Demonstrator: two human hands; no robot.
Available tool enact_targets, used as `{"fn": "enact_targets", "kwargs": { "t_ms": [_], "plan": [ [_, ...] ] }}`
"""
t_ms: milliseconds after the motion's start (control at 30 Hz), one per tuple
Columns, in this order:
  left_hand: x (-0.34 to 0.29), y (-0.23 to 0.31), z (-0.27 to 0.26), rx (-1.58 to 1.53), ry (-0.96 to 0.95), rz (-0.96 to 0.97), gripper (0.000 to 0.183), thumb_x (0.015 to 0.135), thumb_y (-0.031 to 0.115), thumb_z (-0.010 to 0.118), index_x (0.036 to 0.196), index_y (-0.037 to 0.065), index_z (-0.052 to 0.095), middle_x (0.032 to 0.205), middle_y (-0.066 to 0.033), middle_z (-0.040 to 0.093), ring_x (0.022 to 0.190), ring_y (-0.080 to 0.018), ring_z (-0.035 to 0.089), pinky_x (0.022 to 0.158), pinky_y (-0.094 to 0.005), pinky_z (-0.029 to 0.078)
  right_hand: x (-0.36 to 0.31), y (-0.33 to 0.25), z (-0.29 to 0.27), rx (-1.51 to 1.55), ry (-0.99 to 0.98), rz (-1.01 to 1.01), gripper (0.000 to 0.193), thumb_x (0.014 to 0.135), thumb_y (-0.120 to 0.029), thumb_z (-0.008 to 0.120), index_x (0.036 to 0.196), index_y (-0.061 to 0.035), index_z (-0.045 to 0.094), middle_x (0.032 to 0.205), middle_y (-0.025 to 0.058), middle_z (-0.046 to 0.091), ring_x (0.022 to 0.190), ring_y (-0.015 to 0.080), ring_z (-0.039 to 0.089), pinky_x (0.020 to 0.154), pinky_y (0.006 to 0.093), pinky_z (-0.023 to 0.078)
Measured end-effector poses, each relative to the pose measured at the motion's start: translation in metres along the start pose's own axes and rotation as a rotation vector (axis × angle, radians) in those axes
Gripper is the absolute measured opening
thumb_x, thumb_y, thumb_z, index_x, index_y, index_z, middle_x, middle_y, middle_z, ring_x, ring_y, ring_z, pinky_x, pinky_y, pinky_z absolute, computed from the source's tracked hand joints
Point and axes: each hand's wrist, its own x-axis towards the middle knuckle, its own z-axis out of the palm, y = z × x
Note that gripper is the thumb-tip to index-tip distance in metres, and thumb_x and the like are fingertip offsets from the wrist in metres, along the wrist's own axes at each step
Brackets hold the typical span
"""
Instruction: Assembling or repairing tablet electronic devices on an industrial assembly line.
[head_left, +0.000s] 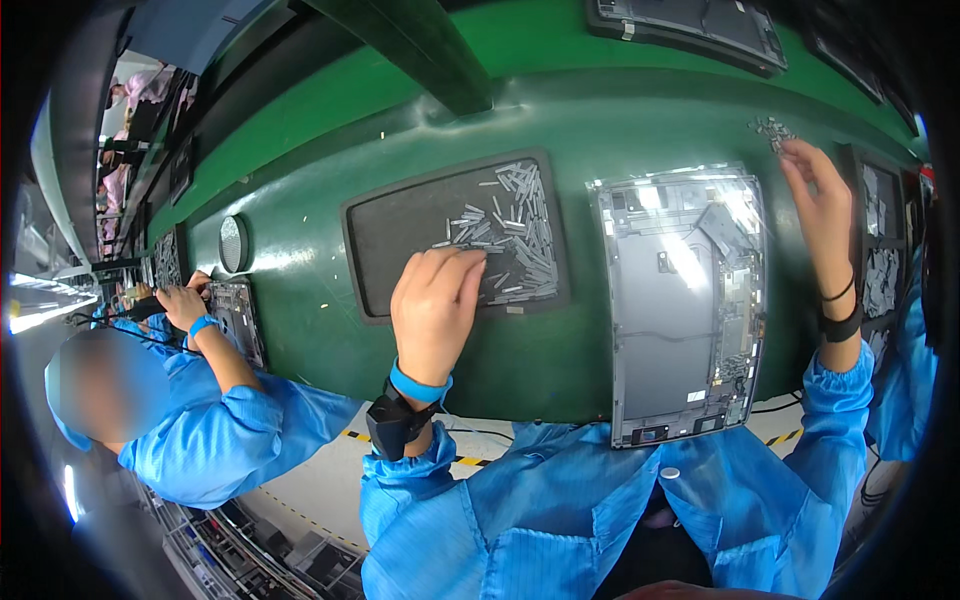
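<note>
My left hand is over a shallow black tray, its fingers drawn together at the edge of a heap of small grey strips. Whatever is between those fingertips is hidden. Far to the right, my right hand reaches a little pile of small dark-grey pieces on the green table. Its fingertips are bent together at the pile, and I cannot make out what they hold. Between my hands lies an opened laptop-like casing, with a circuit board showing along its right side and a clear film over its far end.
A co-worker in blue handles another device at the left. A round dark container stands on the green table. More casings lie at the far side. A dark compartment tray sits at the right edge.
</note>
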Motion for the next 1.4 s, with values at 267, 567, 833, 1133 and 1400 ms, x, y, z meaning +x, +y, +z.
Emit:
{"fn": "enact_targets", "kwargs": {
  "t_ms": [267, 567, 833, 1133, 1400],
  "plan": [
    [0.012, 0.001, 0.008, 0.013, -0.116, 0.056, 0.014, 0.074, 0.001, 0.074, 0.086, 0.004, 0.069, 0.089, -0.0086, 0.064, 0.082, -0.029, 0.059, 0.072, -0.0377, 0.049, -0.023, -0.024, -0.025, 0.48, -0.139, 0.365, 0.011, 0.087, 0.0, 0.068, 0.097, 0.0038, 0.067, 0.091, 0.0033, 0.066, 0.081, 0.0081, 0.061, 0.071, 0.0211, 0.049],
    [0.013, 0.009, 0.01, -0.052, -0.088, -0.061, 0.005, 0.088, -0.001, 0.066, 0.091, -0.001, 0.062, 0.091, -0.0137, 0.068, 0.081, -0.0247, 0.067, 0.073, -0.0316, 0.052, -0.008, -0.017, -0.014, 0.592, -0.236, 0.391, 0.01, 0.084, -0.008, 0.074, 0.09, -0.0003, 0.071, 0.084, 0.0014, 0.069, 0.075, 0.0058, 0.061, 0.069, 0.0206, 0.049],
    [0.012, 0.086, 0.032, -0.879, -0.135, -0.298, 0.013, 0.082, -0.003, 0.072, 0.095, -0.002, 0.071, 0.09, -0.012, 0.072, 0.08, -0.0178, 0.069, 0.071, -0.0274, 0.054, -0.005, -0.024, 0.003, 0.5, -0.36, 0.335, 0.007, 0.084, -0.008, 0.073, 0.086, -0.0017, 0.069, 0.077, 0.0, 0.065, 0.065, 0.0047, 0.054, 0.059, 0.0216, 0.045],
    [0.016, 0.111, 0.04, -1.22, -0.308, -0.518, 0.017, 0.091, 0.0, 0.065, 0.106, -0.006, 0.066, 0.095, -0.0135, 0.069, 0.083, -0.0176, 0.068, 0.071, -0.0288, 0.056, -0.009, -0.048, -0.005, 0.305, -0.237, 0.341, 0.016, 0.084, -0.011, 0.067, 0.094, 0.0015, 0.068, 0.075, 0.0076, 0.064, 0.058, 0.0156, 0.057, 0.055, 0.0296, 0.046],
    [0.013, 0.112, 0.042, -1.142, -0.306, -0.462, 0.017, 0.09, -0.002, 0.065, 0.107, -0.006, 0.066, 0.096, -0.0132, 0.069, 0.085, -0.0176, 0.068, 0.073, -0.0289, 0.057, -0.011, -0.052, 0.012, -0.061, -0.132, 0.089, 0.01, 0.079, -0.007, 0.063, 0.083, 0.0021, 0.062, 0.073, 0.0175, 0.062, 0.066, 0.037, 0.062, 0.06, 0.0431, 0.05]
  ]
}}
